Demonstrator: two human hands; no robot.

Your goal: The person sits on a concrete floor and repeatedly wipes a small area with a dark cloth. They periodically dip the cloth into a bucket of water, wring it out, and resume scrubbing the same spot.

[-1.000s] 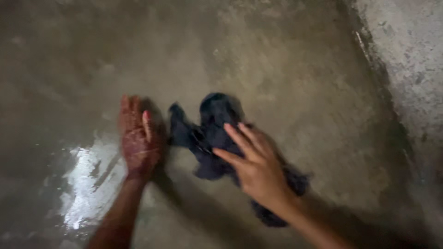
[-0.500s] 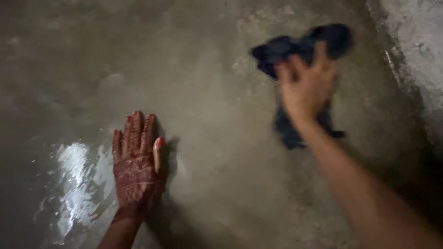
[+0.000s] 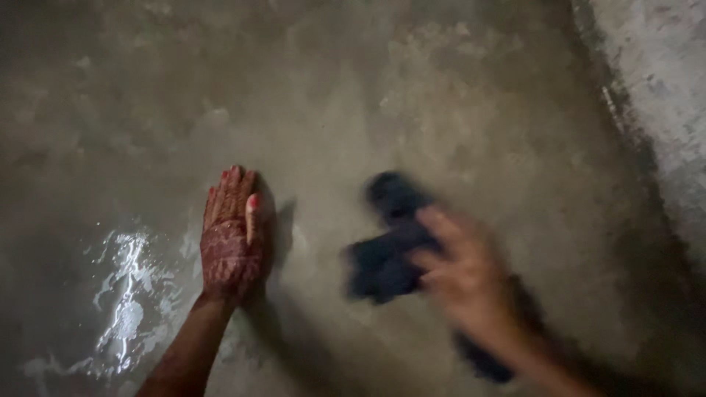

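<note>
On the wet concrete floor [image 3: 441, 95], our left hand [image 3: 232, 235] stays flat, fingers spread. Our right hand [image 3: 463, 283], blurred, has swept the dark cloth [image 3: 382, 257] back from the far right wall toward the middle, fingers pressing it down; wiping continues.

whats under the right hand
A dark blue cloth lies under the right hand, pressed on the wet concrete floor. Its ends show beyond the fingers and by the wrist; the middle is covered by the hand, and all is motion-blurred.
</note>
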